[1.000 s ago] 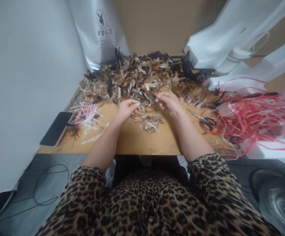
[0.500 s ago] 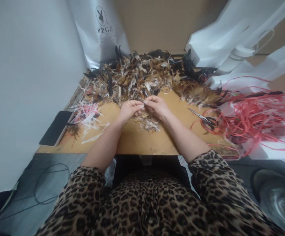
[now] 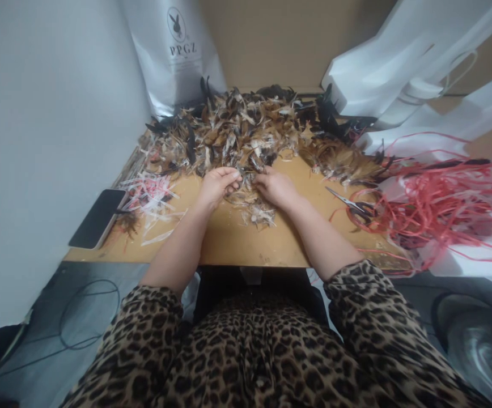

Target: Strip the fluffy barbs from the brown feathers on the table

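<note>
A large heap of brown, black and whitish feathers (image 3: 229,127) covers the back of the wooden table (image 3: 254,249). My left hand (image 3: 219,184) is closed in a pinch at the heap's front edge; whatever sits between its fingertips is too small to make out. A short gap to the right, my right hand (image 3: 275,185) reaches to the front of the heap with curled fingers, their tips partly hidden among the feathers. Below and between the hands lies a small pile of pale feather scraps (image 3: 259,215).
On the left are a phone (image 3: 98,219) and white and pink strips (image 3: 150,195). Scissors (image 3: 352,204) lie at right, beside a tangle of red string (image 3: 441,198). A bunch of brown feathers (image 3: 343,161) is behind them. A silver bag (image 3: 182,62) stands at the back.
My hands, whose fingertips met before, have moved apart. The left has shifted slightly left, and the right now reaches to the feathers at the front of the heap.
</note>
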A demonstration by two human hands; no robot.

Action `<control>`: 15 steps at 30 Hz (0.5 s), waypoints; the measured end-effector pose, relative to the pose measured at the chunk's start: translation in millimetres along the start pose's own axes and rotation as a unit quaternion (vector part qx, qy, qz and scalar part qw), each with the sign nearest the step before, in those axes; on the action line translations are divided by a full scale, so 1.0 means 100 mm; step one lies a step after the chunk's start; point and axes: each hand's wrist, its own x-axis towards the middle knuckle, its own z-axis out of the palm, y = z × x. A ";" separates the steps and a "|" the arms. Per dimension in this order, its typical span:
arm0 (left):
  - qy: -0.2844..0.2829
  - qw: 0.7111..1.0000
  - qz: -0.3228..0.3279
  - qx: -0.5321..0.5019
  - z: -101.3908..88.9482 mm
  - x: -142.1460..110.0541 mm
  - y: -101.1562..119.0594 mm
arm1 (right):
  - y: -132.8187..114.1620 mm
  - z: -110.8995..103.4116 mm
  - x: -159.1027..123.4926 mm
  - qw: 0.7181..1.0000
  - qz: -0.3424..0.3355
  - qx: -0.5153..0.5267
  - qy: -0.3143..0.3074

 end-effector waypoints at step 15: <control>0.024 0.999 0.048 0.000 -0.08 0.07 -0.04 | -0.14 -0.32 -0.03 0.748 0.130 0.651 0.009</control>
